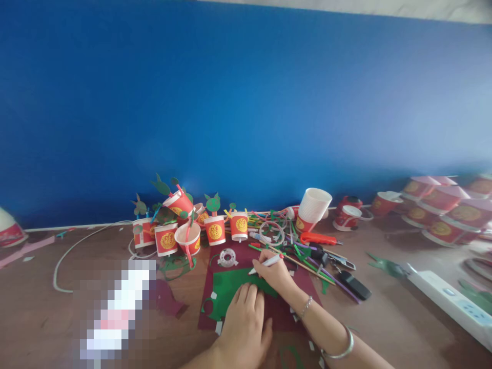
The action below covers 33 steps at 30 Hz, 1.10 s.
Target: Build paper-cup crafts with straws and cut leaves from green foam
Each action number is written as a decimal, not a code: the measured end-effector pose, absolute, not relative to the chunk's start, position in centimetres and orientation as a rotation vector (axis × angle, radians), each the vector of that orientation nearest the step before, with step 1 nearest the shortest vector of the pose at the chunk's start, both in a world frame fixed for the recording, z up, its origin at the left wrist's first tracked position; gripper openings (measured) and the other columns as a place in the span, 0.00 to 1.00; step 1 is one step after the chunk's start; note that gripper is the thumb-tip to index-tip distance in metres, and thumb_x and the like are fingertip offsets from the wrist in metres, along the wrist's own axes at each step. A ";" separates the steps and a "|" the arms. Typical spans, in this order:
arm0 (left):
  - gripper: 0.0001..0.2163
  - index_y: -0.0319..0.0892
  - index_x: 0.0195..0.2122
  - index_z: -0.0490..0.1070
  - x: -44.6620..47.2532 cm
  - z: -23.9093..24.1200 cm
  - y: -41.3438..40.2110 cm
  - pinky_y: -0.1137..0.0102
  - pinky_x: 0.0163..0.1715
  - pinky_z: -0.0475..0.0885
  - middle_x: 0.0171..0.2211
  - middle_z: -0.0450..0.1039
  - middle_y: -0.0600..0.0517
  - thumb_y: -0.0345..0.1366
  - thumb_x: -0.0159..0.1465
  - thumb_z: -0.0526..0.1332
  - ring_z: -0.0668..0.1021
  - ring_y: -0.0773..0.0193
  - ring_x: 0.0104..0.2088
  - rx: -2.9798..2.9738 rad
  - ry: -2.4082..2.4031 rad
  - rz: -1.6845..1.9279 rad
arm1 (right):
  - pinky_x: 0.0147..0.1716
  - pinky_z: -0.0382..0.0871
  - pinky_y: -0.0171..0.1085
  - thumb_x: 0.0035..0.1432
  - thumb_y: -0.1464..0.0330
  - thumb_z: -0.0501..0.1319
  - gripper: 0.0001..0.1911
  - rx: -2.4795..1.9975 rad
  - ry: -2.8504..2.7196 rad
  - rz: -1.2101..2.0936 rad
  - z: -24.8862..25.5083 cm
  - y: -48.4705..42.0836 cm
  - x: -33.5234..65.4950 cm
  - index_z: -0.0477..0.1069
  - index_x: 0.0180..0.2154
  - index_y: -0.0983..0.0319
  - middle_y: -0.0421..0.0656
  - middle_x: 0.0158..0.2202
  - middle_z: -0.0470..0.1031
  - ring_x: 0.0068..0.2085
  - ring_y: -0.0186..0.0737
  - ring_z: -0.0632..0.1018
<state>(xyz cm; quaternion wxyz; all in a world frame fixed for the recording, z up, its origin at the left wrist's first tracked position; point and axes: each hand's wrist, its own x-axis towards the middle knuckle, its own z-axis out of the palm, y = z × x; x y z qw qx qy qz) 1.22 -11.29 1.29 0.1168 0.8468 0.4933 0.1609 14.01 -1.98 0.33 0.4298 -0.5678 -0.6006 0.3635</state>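
My left hand (246, 320) lies flat on a green paper sheet (223, 284), fingers stretched out together. In my right hand (272, 271) is a white marker with a red end (273, 260), its tip pointing left at the upper part of the green sheet. Whether the tip touches the paper I cannot tell. Beneath the green sheet lies a dark red sheet (307, 292). A clear tape roll (227, 257) rests just above the green sheet. Small white scraps are scattered around the sheets.
Red paper cups (166, 241) with green paper cutouts stand at the back left. A stack of white cups (314, 202), an orange utility knife (319, 238) and a black key fob (355, 285) lie right of centre. A white power strip (453, 294) is far right.
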 end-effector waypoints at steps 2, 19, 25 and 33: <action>0.18 0.35 0.51 0.65 1.3 1.3 -11.3 0.54 0.54 0.64 0.50 0.66 0.41 0.33 0.60 0.54 0.67 0.50 0.52 2.484 1.451 0.475 | 0.17 0.56 0.31 0.45 0.66 0.59 0.13 -1.408 -1.479 0.908 0.3 -1.9 14.0 0.55 0.17 0.58 0.33 0.11 0.61 0.15 0.30 0.62; 0.22 0.34 0.54 0.66 1.3 0.0 -11.8 0.53 0.50 0.70 0.53 0.68 0.36 0.42 0.63 0.55 0.70 0.44 0.54 2.714 1.555 0.513 | 0.16 0.53 0.30 0.45 0.68 0.58 0.13 -1.420 -1.169 0.828 0.3 -1.3 15.3 0.56 0.16 0.59 0.33 0.12 0.60 0.16 0.30 0.60; 0.23 0.34 0.55 0.65 1.2 -0.2 -11.5 0.56 0.51 0.70 0.55 0.67 0.36 0.45 0.65 0.51 0.68 0.44 0.56 2.851 1.363 0.486 | 0.18 0.55 0.31 0.48 0.64 0.59 0.15 -1.297 -1.124 0.806 1.0 -1.7 15.1 0.56 0.17 0.58 0.33 0.13 0.59 0.17 0.30 0.61; 0.25 0.33 0.56 0.64 1.1 -0.7 -11.3 0.62 0.52 0.69 0.56 0.65 0.37 0.47 0.65 0.50 0.67 0.50 0.57 2.883 1.271 0.615 | 0.17 0.56 0.31 0.50 0.61 0.60 0.16 -1.229 -1.321 0.959 1.6 -2.5 13.9 0.57 0.19 0.59 0.34 0.12 0.61 0.16 0.30 0.62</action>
